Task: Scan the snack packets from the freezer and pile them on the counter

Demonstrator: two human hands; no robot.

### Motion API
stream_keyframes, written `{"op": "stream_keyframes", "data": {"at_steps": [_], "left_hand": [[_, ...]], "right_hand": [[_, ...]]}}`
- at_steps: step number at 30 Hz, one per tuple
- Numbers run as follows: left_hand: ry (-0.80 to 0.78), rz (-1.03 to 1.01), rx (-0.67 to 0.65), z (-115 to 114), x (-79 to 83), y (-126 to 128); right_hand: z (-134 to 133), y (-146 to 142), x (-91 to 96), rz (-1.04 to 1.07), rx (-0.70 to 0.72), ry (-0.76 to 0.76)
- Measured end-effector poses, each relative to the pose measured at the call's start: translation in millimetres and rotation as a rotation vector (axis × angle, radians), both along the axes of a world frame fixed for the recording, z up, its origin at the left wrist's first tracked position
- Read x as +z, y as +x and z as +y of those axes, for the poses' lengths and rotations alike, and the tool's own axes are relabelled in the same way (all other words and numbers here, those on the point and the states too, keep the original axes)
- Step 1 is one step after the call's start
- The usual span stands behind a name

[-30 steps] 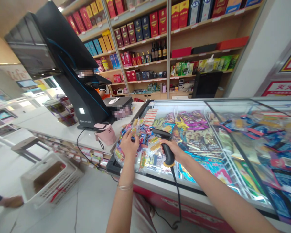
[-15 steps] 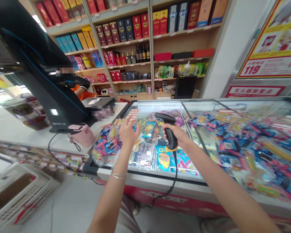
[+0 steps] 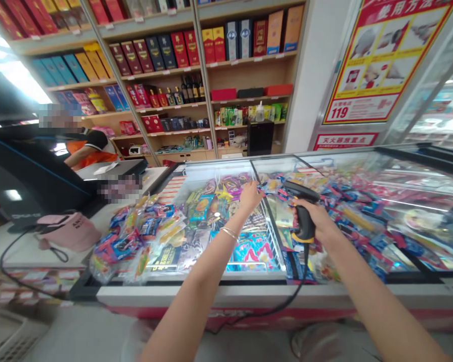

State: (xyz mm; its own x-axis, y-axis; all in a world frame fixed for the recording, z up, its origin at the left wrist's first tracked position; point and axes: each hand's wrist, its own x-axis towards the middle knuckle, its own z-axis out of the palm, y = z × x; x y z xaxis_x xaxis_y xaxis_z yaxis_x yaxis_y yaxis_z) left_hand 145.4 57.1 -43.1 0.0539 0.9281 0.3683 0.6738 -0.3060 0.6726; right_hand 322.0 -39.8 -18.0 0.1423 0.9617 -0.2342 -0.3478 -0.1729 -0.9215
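My right hand is wrapped round the handle of a black barcode scanner with yellow trim. Its head points left, and its cord hangs over the freezer's front edge. My left hand reaches over the chest freezer, its fingers apart and bent towards the right, with nothing visible in them. Beside those fingertips, small wrapped packets lie near the sliding lid's frame. Below my left hand, bagged ice creams sit inside the freezer.
A heap of wrapped snacks lies on the freezer's left end, and a larger spread of packets covers the right. To the left are a pink cup bag and a checkout machine. A person in orange is behind the counter.
The view has swung to the right. My left hand has moved right across the freezer, closer to the scanner and the right-hand packets. My right hand keeps hold of the scanner.
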Motion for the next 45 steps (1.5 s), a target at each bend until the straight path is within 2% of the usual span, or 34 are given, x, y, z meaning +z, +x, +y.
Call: {"op": "stream_keyframes", "data": {"at_steps": [5, 10, 14, 18, 23, 27, 30, 32, 34, 37, 39, 42, 45], "left_hand": [[-0.265, -0.091, 0.122, 31, -15.8, 34], [-0.368, -0.21, 0.122, 49, -22.4, 38], [-0.406, -0.349, 0.077, 52, -23.5, 33], [-0.398, -0.473, 0.04, 43, -15.2, 10], [-0.3, -0.581, 0.072, 19, 6.0, -55], [-0.166, -0.655, 0.129, -10, 20.2, -117], [-0.067, -0.808, 0.081, -32, 22.6, -154], [-0.053, -0.966, 0.022, -43, 20.0, -168], [-0.063, -1.193, -0.029, -49, 14.9, -174], [-0.09, -1.554, -0.148, -52, 5.1, -168], [-0.137, -1.679, -0.27, -52, -1.0, -160], [-0.25, -1.685, -0.397, -55, -6.8, -149], [-0.318, -1.518, -0.353, -56, -8.7, -146]], "right_hand": [[2, 12, -18.0, 0.07, -0.027, -0.009], [-1, 8, -15.7, 0.039, -0.016, 0.018], [-3, 6, -12.2, 0.023, -0.029, 0.013], [-6, 3, -6.9, -0.01, -0.034, 0.005], [-10, -17, 5.5, -0.058, -0.006, 0.056], [-10, -50, 15.5, -0.045, 0.078, 0.093], [-9, -81, 18.5, -0.043, 0.187, 0.131], [-8, -102, 16.8, -0.017, 0.268, 0.156], [-7, -120, 12.1, 0.032, 0.336, 0.174], [-6, -138, 2.5, 0.077, 0.42, 0.198], [-6, -144, -3.1, 0.071, 0.467, 0.222], [-8, -147, -8.3, 0.041, 0.507, 0.238], [-11, -147, -9.7, -0.013, 0.502, 0.235]]}}
